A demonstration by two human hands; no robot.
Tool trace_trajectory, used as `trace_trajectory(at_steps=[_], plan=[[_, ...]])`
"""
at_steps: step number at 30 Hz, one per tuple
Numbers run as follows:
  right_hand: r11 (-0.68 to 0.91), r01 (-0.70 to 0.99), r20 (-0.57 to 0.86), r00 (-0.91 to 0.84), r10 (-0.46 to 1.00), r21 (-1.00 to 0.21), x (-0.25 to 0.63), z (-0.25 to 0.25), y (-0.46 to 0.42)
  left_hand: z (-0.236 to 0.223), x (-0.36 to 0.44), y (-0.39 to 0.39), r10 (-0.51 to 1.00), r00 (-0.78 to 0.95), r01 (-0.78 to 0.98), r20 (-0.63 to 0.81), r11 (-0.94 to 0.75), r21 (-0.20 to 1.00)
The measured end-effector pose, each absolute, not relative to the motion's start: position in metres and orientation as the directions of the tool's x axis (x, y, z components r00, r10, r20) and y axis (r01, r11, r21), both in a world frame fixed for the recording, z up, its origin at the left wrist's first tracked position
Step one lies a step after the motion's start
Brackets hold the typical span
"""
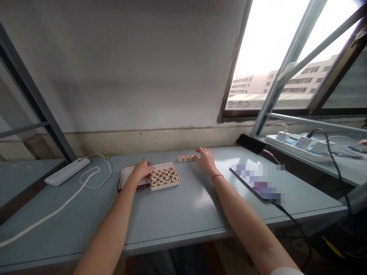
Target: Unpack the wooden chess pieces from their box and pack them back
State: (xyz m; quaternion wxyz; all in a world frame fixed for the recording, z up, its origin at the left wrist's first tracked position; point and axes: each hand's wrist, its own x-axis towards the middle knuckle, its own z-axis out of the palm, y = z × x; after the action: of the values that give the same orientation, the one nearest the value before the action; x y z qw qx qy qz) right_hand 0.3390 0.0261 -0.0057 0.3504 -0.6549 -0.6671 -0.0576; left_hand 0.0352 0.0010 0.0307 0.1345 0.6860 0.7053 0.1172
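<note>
A white box tray (165, 186) holds several round Chinese chess pieces (161, 176) with red and black characters. Against its left side lies the dark red box lid (124, 178), pale inside. My left hand (142, 169) reaches over the lid, its fingers closed at the tray's upper left edge; the fingertips are partly hidden. Behind the tray, a short row of Chinese chess pieces (185, 157) with red characters runs along the table. At the row's right end, my right hand (205, 158) has its thumb and fingers closed around a piece, which is mostly covered.
A tablet-like device (249, 185) with a blurred screen lies right of my right forearm. Farther back, a dark phone (250, 144) leans near a metal post. A white power strip (68, 172) and its cable occupy the left. The wall borders the table (172, 217).
</note>
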Motion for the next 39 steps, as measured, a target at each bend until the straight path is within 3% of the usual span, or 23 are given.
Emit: trace_trajectory(at_steps=[3, 8, 10, 19, 26, 29, 35, 39], plan=[[0.254, 0.848, 0.531, 0.037, 0.847, -0.464, 0.318, 0.005, 0.020, 0.037, 0.040, -0.003, 0.998, 0.058, 0.957, 0.022, -0.062, 0.283], [0.443, 0.640, 0.311, -0.316, 0.896, -0.627, 0.271, 0.009, 0.003, 0.040, 0.046, -0.007, 0.988, 0.155, 0.966, -0.015, -0.149, 0.212], [0.467, 0.650, 0.282, -0.374, 0.883, -0.600, 0.260, 0.008, -0.002, 0.040, 0.047, -0.007, 0.989, 0.149, 0.968, -0.018, -0.142, 0.206], [0.448, 0.737, 0.316, -0.326, 0.891, -0.505, 0.253, 0.006, -0.006, 0.047, 0.042, -0.008, 0.984, 0.159, 0.958, -0.082, -0.133, 0.254], [0.436, 0.742, 0.289, -0.329, 0.899, -0.509, 0.253, 0.007, -0.008, 0.050, 0.039, -0.010, 0.987, 0.150, 0.904, -0.064, -0.111, 0.413], [0.429, 0.750, 0.274, -0.333, 0.902, -0.503, 0.254, 0.008, -0.010, 0.054, 0.041, -0.013, 0.980, 0.162, 0.898, -0.113, -0.099, 0.429], [0.684, 0.635, 0.573, -0.428, 0.699, -0.360, 0.244, 0.011, -0.018, 0.055, 0.045, -0.014, 0.961, 0.216, 0.885, -0.173, -0.117, 0.451], [0.787, 0.515, 0.545, -0.574, 0.611, -0.340, 0.234, 0.011, -0.024, 0.050, 0.040, -0.011, 0.949, 0.273, 0.833, -0.156, -0.152, 0.532]])
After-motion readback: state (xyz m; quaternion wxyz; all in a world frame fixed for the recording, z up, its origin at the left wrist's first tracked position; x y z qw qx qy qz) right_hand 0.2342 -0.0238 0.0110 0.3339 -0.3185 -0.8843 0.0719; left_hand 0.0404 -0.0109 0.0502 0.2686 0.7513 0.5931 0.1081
